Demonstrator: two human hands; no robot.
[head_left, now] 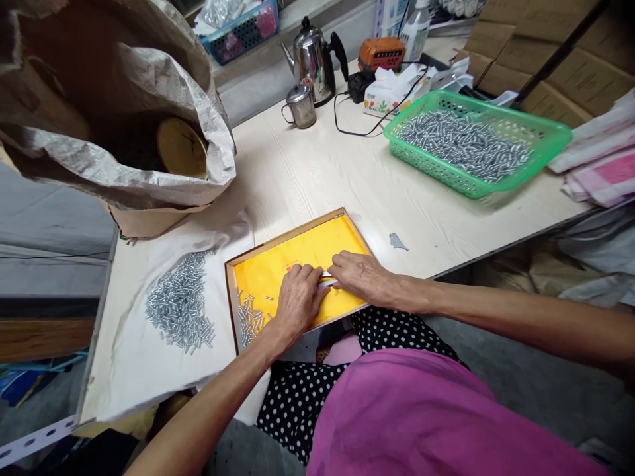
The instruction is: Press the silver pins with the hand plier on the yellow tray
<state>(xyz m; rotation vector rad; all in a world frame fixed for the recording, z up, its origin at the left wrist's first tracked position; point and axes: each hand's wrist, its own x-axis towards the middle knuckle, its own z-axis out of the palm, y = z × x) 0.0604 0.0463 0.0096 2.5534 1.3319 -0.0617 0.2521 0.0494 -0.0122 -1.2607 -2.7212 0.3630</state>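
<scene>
A shallow wooden tray (231, 291) lined with yellow felt lies at the near table edge. My left hand (297, 301) and my right hand (360, 274) rest on the felt, fingertips meeting over a small row of silvery metal pins (326, 277) pinched between them. Several loose pins (251, 316) lie in the tray's near left corner. A heap of the same pins (181, 304) sits on white cloth to the tray's left.
A green plastic basket (546, 142) full of pins stands at the far right. A big open paper sack (124, 119) fills the left. Steel kettle (312, 59), small metal cup (300, 106), tissue pack (391, 89), black cable and cardboard boxes line the back.
</scene>
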